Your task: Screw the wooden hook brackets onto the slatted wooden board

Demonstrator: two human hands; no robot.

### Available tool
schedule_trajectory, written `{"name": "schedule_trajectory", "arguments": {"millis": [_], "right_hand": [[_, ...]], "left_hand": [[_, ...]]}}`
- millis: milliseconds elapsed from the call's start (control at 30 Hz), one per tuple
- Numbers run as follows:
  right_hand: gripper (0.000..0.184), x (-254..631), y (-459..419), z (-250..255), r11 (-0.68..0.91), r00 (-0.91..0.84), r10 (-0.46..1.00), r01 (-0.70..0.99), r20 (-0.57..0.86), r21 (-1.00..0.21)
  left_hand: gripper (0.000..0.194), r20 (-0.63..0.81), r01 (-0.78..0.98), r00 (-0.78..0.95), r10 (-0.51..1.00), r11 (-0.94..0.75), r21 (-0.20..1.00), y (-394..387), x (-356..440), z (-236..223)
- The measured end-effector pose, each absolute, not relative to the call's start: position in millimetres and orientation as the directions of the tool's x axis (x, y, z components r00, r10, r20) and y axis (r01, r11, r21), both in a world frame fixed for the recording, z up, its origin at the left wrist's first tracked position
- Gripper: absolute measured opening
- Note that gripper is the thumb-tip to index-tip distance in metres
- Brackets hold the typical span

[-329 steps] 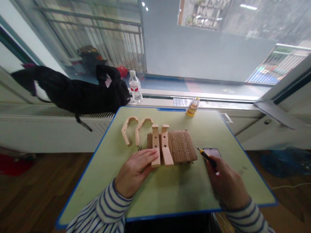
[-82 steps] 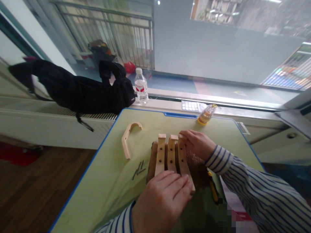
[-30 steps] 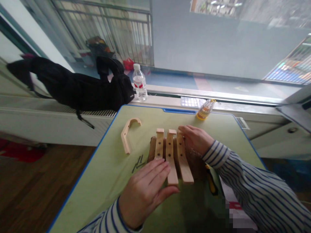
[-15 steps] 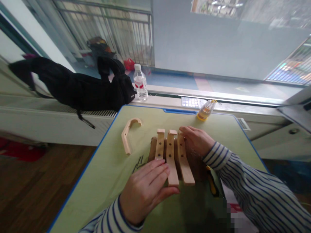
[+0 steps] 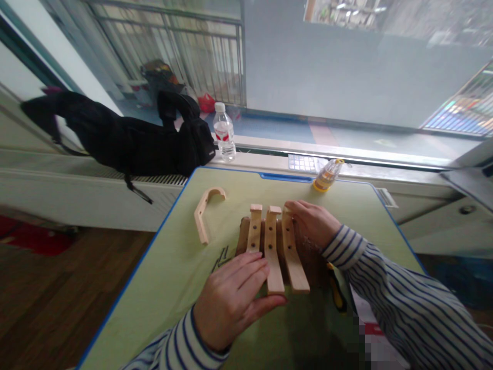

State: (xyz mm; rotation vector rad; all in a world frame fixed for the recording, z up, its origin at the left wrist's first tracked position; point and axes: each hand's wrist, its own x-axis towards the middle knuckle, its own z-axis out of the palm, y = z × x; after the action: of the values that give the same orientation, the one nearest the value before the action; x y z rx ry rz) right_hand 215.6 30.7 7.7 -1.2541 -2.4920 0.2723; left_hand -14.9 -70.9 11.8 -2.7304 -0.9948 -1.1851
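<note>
Three curved wooden hooks with dark screw holes lie side by side across a brown wooden board: a left hook [image 5: 254,229], a middle hook [image 5: 271,241] and a right hook [image 5: 291,252]. My left hand [image 5: 233,298] is closed over the lower end of the left hook, its fingertips reaching the middle one and the thumb below that hook's end. The fingers of my right hand [image 5: 314,223] grip the upper end of the right hook. Both hands partly cover the brown board [image 5: 242,239]. A fourth wooden hook [image 5: 200,216] lies apart at the left.
Dark screws [image 5: 220,259] lie left of the board. A yellow-and-black tool handle [image 5: 338,293] is beside my right forearm. An amber bottle [image 5: 326,177] stands at the table's far edge. A water bottle [image 5: 224,133] and black bag [image 5: 146,144] rest on the sill.
The view has shifted very slightly. Both hands and the wooden hooks keep their places.
</note>
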Motion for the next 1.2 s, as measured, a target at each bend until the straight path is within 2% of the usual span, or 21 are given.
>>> {"name": "schedule_trajectory", "arguments": {"millis": [267,533,733,1200], "right_hand": [[0.024,221.4,35.8,2.4,0.628,-0.574,0.778,0.706,0.254,-0.326],[0.024,247.6,37.9,16.5,0.569,-0.47,0.813,0.765,0.343,-0.3],[0.023,238.9,33.0,13.3,0.581,-0.514,0.809,0.771,0.285,-0.26],[0.022,218.7,36.0,8.7,0.615,-0.574,0.788,0.742,0.222,-0.267]], "left_hand": [[0.034,0.611,0.56,0.529,0.589,-0.783,0.27,-71.6,-14.3,20.3],[0.034,0.614,0.557,0.535,0.58,-0.789,0.259,-72.2,-14.5,15.4],[0.033,0.603,0.568,0.546,0.582,-0.786,0.244,-72.0,-13.4,17.6],[0.029,0.561,0.564,0.581,0.59,-0.788,0.245,-69.4,-12.6,19.8]]}}
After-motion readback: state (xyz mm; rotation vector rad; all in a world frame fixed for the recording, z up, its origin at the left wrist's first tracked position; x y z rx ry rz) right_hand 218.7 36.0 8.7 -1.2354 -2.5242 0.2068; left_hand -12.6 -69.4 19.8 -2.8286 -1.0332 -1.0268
